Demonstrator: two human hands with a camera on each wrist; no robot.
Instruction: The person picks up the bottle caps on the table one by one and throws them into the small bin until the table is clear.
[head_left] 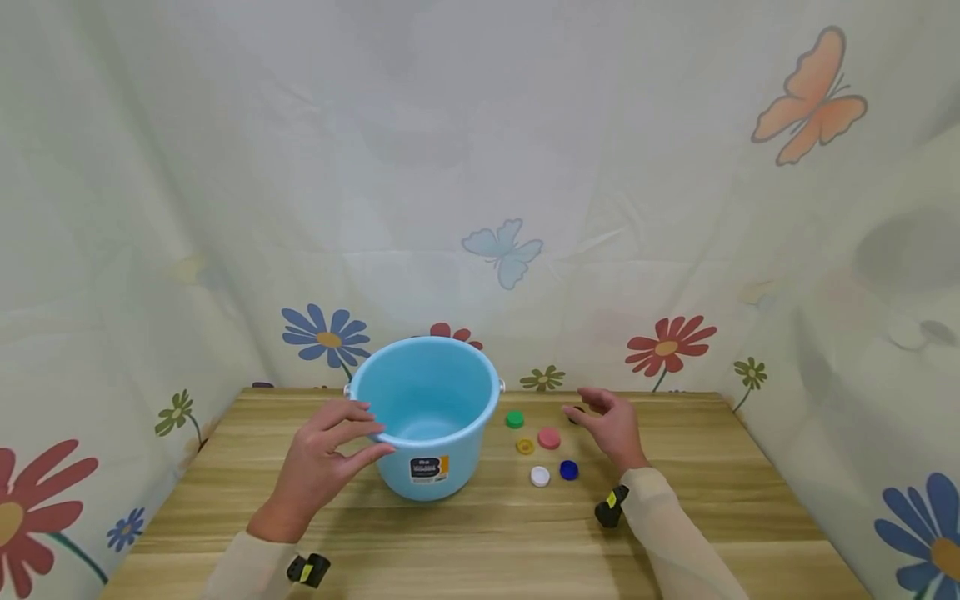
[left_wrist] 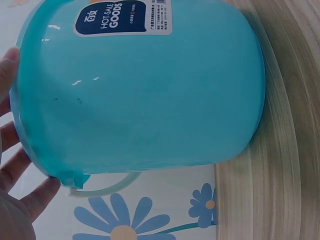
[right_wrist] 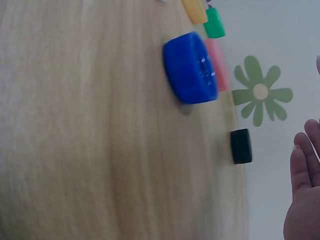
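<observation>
A pale cloth backdrop [head_left: 420, 125] printed with flowers and butterflies hangs behind and along both sides of a wood-grain tabletop [head_left: 450, 542]. Left of centre and near the tabletop's far edge stands a light-blue plastic bucket [head_left: 463, 458], upright, its mouth facing up. A whitish curved handle [left_wrist: 105, 191] joins it by the rim. Cream sleeves [head_left: 678, 525] reach in from the near edge. The left hand [head_left: 318, 454] touches the bucket's rim on the side toward the left edge, its grip loose, fingers spread along the rim. The right hand [head_left: 617, 425] hangs over the right half, toward the far edge, its grip parted, thumb and fingers apart and holding nothing. A black camera [head_left: 309, 570] sits at each wrist. On the bucket's near side is a label [left_wrist: 117, 17] reading "HOT-SALE GOODS". Bottle caps lie between bucket and right hand: a pink cap [head_left: 549, 437] amid the cluster, a blue cap [head_left: 569, 470] and a white cap [head_left: 540, 477] closest to the near edge, a green cap [head_left: 514, 418] toward the far edge, a yellow cap [head_left: 525, 447] just left of the pink one, and a black cap [right_wrist: 241, 146] near the far edge, beside the right thumb
</observation>
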